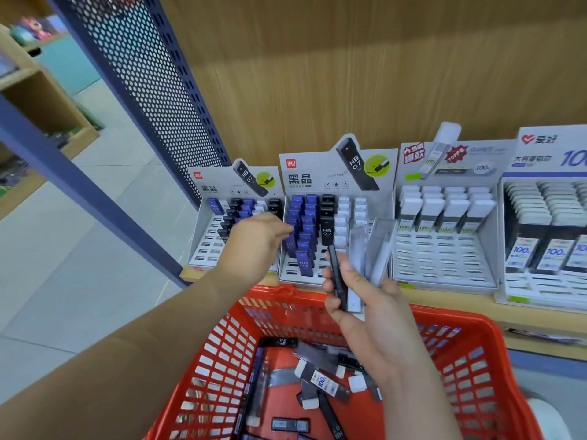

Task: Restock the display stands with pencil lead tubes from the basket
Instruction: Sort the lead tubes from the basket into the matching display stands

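- Left hand (254,241) is reaching to the leftmost grey cardboard display stand (206,236), fingers curled at its rows of black and blue tubes; cannot tell whether it is gripping one.
- Right hand (365,300) is holding a fanned bunch above the red plastic mesh basket (495,360): one slim black pencil lead tube (337,281) under the thumb, plus several clear grey tubes (376,249) pointing up.
- Second grey display stand (336,173) is standing just behind the right hand, with blue, black and white tubes in columns.
- More loose lead tubes (320,379) are lying jumbled on the basket floor.
- Stands are sitting on a wooden shelf (451,301).
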{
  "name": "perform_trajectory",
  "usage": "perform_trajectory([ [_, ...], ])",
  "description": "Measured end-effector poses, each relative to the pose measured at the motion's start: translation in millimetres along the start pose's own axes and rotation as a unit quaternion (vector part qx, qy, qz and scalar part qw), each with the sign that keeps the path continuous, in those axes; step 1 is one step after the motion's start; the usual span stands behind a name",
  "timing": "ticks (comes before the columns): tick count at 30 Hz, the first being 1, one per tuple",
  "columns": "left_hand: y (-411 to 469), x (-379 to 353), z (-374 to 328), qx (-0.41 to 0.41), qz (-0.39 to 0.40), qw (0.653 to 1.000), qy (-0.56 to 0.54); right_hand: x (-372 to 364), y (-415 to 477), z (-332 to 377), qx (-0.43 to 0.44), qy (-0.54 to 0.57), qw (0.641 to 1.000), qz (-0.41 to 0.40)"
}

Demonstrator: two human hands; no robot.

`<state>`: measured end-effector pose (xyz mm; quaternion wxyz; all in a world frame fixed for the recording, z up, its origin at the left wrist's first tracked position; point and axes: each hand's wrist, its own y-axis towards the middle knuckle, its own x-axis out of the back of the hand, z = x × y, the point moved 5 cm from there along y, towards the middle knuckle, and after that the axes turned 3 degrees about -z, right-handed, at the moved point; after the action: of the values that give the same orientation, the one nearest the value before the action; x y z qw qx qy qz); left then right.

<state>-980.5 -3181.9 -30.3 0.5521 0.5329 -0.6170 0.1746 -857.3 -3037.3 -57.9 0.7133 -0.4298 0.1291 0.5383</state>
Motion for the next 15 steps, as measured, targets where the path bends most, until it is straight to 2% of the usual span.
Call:
perform_trajectory([
  [5, -9.4, 1.2, 3.0, 0.101, 0.042, 0.994, 0.013, -5.1, -0.1, -1.2, 0.003, 0.002, 0.999, 0.041],
  [7, -16.9, 14.4, -3.5, 0.179, -0.006, 0.981, -0.078, -7.0, -0.9, 1.0, 0.007, -0.006, 0.998, 0.055],
  [8, -22.2, 20.2, -7.6, 0.235, -0.02, 0.955, -0.178, -7.9, -1.5, 1.8, 0.009, -0.007, 0.998, 0.06],
  [9, -27.9, 22.9, -14.0, 0.291, -0.009, 0.907, -0.303, -9.8, -2.9, 2.5, 0.01, -0.008, 0.998, 0.064],
  [10, -31.9, 24.0, -24.5, 0.328, 0.028, 0.848, -0.416, -11.5, -3.6, 2.7, 0.011, -0.009, 0.998, 0.066],
  [11, -35.3, 25.3, -35.3, 0.338, 0.075, 0.804, -0.483, -14.6, -5.0, 3.1, 0.01, -0.01, 0.998, 0.068],
  [12, -39.1, 27.5, -44.3, 0.327, 0.116, 0.792, -0.503, -16.9, -6.4, 2.1, 0.008, -0.012, 0.998, 0.068],
  [14, -43.5, 33.0, -56.9, 0.281, 0.152, 0.807, -0.496, -22.3, -8.3, 1.5, 0.008, -0.019, 0.998, 0.067],
  [15, -45.1, 34.8, -57.9, 0.27, 0.143, 0.817, -0.49, -24.0, -8.7, 1.2, 0.01, -0.025, 0.998, 0.059],
])
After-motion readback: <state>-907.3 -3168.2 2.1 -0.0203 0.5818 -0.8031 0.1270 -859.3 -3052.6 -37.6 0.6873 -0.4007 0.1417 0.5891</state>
